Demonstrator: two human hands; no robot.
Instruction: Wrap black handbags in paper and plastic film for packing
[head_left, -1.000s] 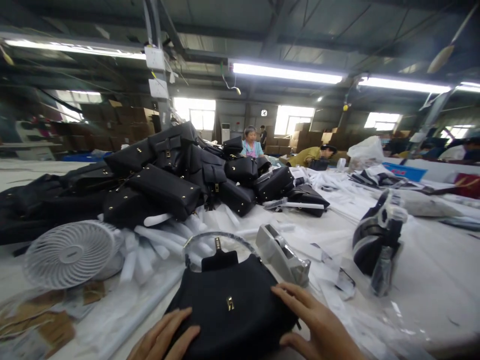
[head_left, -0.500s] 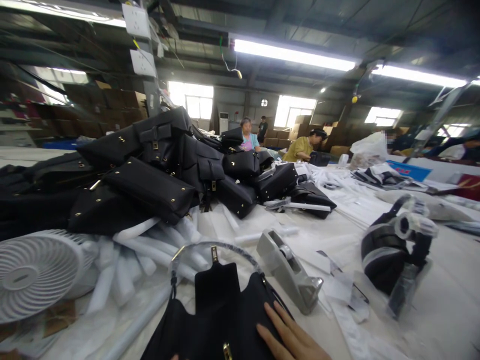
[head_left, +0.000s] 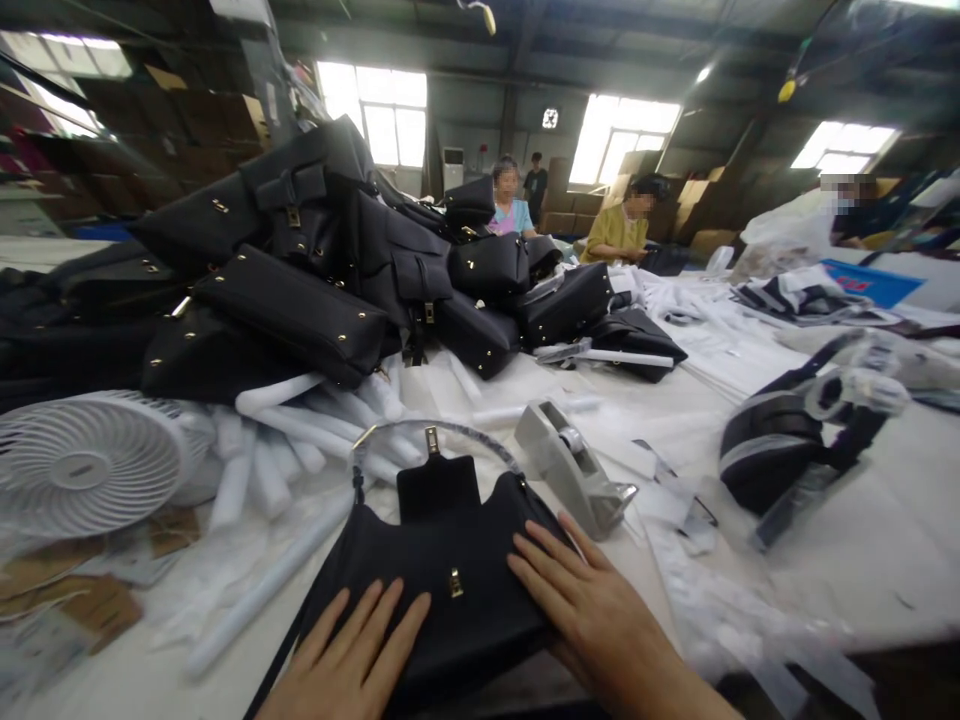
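Note:
A black handbag lies in front of me on the table, its flap folded back away from me. The gold clasp shows on its front panel. Behind the flap arches a handle in clear wrapping. My left hand rests on the bag's left side with fingers stretched out. On the right side my right hand lies flat, fingers spread over the black surface. A grey tape dispenser stands just beyond my right hand.
A large pile of black handbags fills the far left. Nearer are a white fan and several white foam tubes. A partly wrapped black bag stands at right. Co-workers, including a person in a yellow top, are across the table.
The view has tipped downward, so more of the bag shows. My left hand, barely visible before, now lies on the bag. The right hand stays on the bag's right side.

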